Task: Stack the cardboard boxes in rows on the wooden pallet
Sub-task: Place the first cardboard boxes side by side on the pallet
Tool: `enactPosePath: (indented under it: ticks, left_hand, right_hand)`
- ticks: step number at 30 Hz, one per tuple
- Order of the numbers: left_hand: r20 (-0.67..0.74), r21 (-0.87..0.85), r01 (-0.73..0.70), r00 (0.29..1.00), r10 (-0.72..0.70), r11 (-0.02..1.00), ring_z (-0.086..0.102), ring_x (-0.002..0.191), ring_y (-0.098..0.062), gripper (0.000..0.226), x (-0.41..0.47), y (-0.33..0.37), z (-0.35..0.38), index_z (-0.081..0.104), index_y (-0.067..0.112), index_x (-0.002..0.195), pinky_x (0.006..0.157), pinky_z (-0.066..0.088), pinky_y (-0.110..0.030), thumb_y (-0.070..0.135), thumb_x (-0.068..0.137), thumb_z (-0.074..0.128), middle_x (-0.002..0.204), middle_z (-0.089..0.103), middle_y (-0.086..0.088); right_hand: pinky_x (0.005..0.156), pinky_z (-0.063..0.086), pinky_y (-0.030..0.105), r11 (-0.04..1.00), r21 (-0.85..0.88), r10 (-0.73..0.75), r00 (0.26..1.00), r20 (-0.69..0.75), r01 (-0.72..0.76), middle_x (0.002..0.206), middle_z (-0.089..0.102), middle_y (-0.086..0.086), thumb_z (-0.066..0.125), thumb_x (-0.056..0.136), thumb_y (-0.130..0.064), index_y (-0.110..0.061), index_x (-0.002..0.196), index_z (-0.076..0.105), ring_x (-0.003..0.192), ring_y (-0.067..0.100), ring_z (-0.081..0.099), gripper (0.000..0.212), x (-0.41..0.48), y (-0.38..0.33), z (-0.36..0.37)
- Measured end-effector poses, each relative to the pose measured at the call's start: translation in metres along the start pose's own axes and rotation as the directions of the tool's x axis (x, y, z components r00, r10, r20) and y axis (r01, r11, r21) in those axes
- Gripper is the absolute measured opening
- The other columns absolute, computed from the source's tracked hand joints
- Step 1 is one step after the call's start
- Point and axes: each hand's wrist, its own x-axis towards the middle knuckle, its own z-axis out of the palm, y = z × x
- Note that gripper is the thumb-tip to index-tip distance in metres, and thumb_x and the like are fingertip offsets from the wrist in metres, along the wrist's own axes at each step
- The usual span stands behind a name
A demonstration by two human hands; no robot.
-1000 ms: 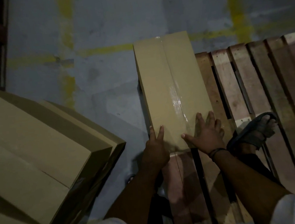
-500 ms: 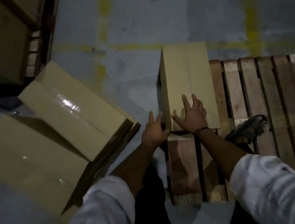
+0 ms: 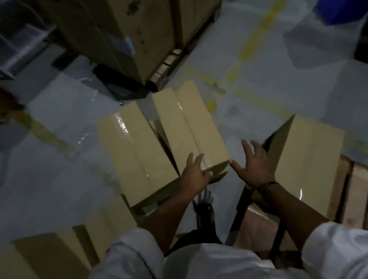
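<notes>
Though left hand (image 3: 194,174) touches box (image 3: 188,125), grip blurred.

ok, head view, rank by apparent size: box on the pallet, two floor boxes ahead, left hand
1. box on the pallet: largest, though nearer the camera.
2. left floor box and right floor box: look alike, not ranked.
3. left hand: smallest.

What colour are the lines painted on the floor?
Yellow floor lines, clearest in the head view.

Presses left hand (image 3: 195,174) onto corner of tan taped cardboard box (image 3: 187,128); spreads right hand (image 3: 253,166) beside, perhaps touching.
</notes>
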Motion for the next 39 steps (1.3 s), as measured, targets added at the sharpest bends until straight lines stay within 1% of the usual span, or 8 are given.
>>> enactPosePath:
  ticks: [5,10,13,19,22,27,33,39]
  left_hand:
    - [-0.107,-0.166,0.071,0.99,-0.089,0.984,0.047,0.139,-0.032,0.075,-0.022,-0.054,-0.034,0.035,0.029,0.156,0.109,0.046,-0.044,0.036,0.092,0.073,0.17,0.011,-0.003]
    - [-0.193,-0.238,0.097,0.97,-0.145,0.966,0.047,0.139,-0.033,0.075,-0.06,-0.098,-0.062,0.036,0.033,0.156,0.108,0.048,-0.048,0.041,0.091,0.074,0.169,0.013,0.001]
    - [-0.258,-0.278,0.101,0.95,-0.175,0.955,0.049,0.137,-0.033,0.074,-0.093,-0.12,-0.077,0.037,0.035,0.154,0.107,0.049,-0.048,0.044,0.09,0.073,0.168,0.016,0.002]
    - [-0.402,-0.385,0.112,0.873,-0.276,0.916,0.056,0.128,-0.03,0.074,-0.182,-0.139,-0.089,0.04,0.024,0.154,0.106,0.049,-0.044,0.038,0.091,0.075,0.162,0.033,-0.006]
    - [-0.441,-0.417,0.082,0.852,-0.281,0.905,0.064,0.114,-0.025,0.07,-0.23,-0.149,-0.081,0.044,0.025,0.152,0.097,0.053,-0.036,0.036,0.091,0.076,0.156,0.041,-0.008]
    - [-0.438,-0.39,0.069,0.863,-0.251,0.918,0.065,0.11,-0.023,0.067,-0.318,-0.164,-0.054,0.046,0.025,0.151,0.086,0.047,-0.025,0.036,0.092,0.075,0.153,0.045,-0.006]
    - [-0.398,-0.314,0.105,0.888,-0.231,0.944,0.061,0.12,-0.026,0.063,-0.439,-0.196,-0.029,0.048,0.024,0.148,0.097,0.049,-0.031,0.036,0.092,0.074,0.153,0.045,-0.004]
    - [-0.444,-0.417,0.116,0.84,-0.313,0.902,0.061,0.117,-0.021,0.063,-0.536,-0.229,-0.026,0.048,0.023,0.15,0.086,0.045,-0.023,0.034,0.093,0.074,0.156,0.043,-0.004]
  right_hand:
    - [0.114,0.031,0.055,0.982,-0.156,-0.1,0.993,0.068,0.109,0.166,0.014,0.009,0.052,0.094,-0.063,-0.027,0.16,0.015,0.148,0.035,0.018,0.084,0.0,-0.06,0.005]
    - [0.111,0.032,0.053,0.956,-0.176,-0.222,0.971,0.094,0.236,0.163,0.021,0.011,0.052,0.095,-0.061,-0.024,0.16,0.018,0.145,0.036,0.023,0.082,-0.008,-0.121,0.016]
    - [0.108,0.037,0.052,0.926,-0.198,-0.302,0.945,0.124,0.322,0.16,0.026,0.011,0.053,0.094,-0.061,-0.024,0.159,0.021,0.142,0.036,0.029,0.081,-0.025,-0.149,0.025]
    - [0.107,0.04,0.052,0.849,-0.212,-0.44,0.87,0.221,0.483,0.157,0.03,0.012,0.054,0.094,-0.06,-0.025,0.158,0.024,0.139,0.037,0.033,0.08,-0.075,-0.177,0.037]
    - [0.107,0.04,0.052,0.82,-0.184,-0.507,0.837,0.205,0.542,0.156,0.033,0.011,0.056,0.094,-0.059,-0.025,0.157,0.026,0.139,0.036,0.035,0.078,-0.113,-0.182,0.04]
    - [0.108,0.041,0.053,0.838,-0.1,-0.52,0.84,0.153,0.536,0.155,0.036,0.013,0.058,0.094,-0.056,-0.023,0.155,0.031,0.138,0.036,0.037,0.075,-0.202,-0.164,0.06]
    - [0.108,0.041,0.054,0.899,-0.014,-0.424,0.881,0.211,0.437,0.151,0.039,0.014,0.058,0.093,-0.057,-0.024,0.155,0.032,0.136,0.037,0.039,0.075,-0.331,-0.128,0.111]
    - [0.107,0.042,0.05,0.853,-0.066,-0.478,0.827,0.297,0.517,0.152,0.04,0.015,0.055,0.093,-0.062,-0.024,0.157,0.03,0.136,0.037,0.04,0.078,-0.412,-0.142,0.135]
